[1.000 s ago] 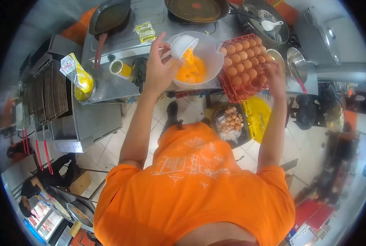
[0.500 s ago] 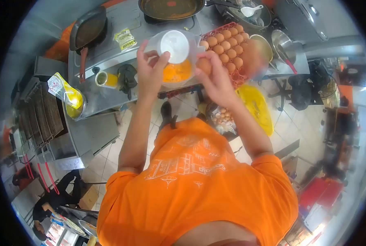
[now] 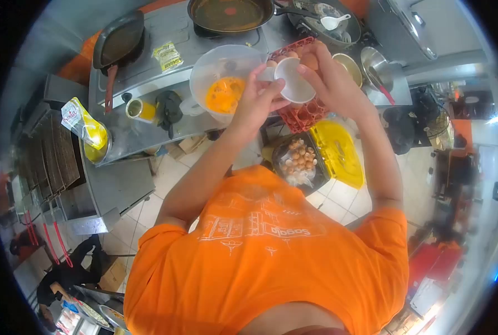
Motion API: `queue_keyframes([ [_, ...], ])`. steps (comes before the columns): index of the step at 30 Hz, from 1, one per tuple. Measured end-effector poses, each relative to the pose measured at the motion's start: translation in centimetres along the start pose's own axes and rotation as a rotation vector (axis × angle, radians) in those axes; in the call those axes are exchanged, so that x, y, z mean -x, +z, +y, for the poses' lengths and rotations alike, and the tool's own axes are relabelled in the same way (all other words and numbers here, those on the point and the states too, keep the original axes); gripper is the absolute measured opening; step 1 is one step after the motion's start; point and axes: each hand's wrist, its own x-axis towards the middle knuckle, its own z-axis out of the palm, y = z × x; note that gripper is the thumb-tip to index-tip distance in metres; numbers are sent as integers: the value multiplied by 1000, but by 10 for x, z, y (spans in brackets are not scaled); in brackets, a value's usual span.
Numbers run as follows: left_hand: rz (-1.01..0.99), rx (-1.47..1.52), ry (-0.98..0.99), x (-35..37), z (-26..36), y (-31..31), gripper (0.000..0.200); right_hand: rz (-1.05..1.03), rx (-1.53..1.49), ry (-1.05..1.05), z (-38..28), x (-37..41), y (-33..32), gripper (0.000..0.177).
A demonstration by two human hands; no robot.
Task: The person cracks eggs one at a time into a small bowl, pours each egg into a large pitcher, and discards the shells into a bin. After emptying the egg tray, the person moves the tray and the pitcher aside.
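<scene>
My left hand (image 3: 257,103) grips the rim of a small white bowl (image 3: 294,81), tilted so that its inside shows. A brown egg (image 3: 309,60) sits between the thumb and fingers of my right hand (image 3: 338,81), right by the bowl's far rim. Both hands are over the red egg tray (image 3: 300,118), hiding most of its eggs. To the left stands a large translucent mixing bowl (image 3: 198,75) with cracked eggs (image 3: 225,95), orange yolks, in its bottom.
A frying pan (image 3: 232,15) and a grill pan (image 3: 120,47) are at the back. An open yellow-lidded bin (image 3: 338,153) with eggshells (image 3: 298,159) stands below the counter. A yellow packet (image 3: 168,56) and a jar (image 3: 141,110) lie left. Another person (image 3: 73,273) is at lower left.
The white bowl has moved right, from over the mixing bowl to over the egg tray. My right hand has moved right and away from me with the egg.
</scene>
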Motion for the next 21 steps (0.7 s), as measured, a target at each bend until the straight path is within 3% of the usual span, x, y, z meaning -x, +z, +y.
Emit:
queue_keyframes([
  [2,-36,-4,-23,2,-5,6,62,-9,71,-23,2,2,-6,37],
  [7,-161,4,-84,0,-22,15,67,-77,195,160,-14,15,-29,36],
  [12,-187,42,-121,3,-28,27,72,-16,172,87,-11,46,-43,38],
  [14,-133,109,-192,4,-27,30,57,45,-100,187,2,68,-45,38],
  [18,-130,208,-177,3,-17,26,50,38,-183,364,55,131,-31,38],
  [20,-126,271,-127,4,-6,21,42,-78,-249,659,102,172,0,45],
  [21,-124,272,-127,4,1,16,42,-80,-250,659,131,198,25,45],
])
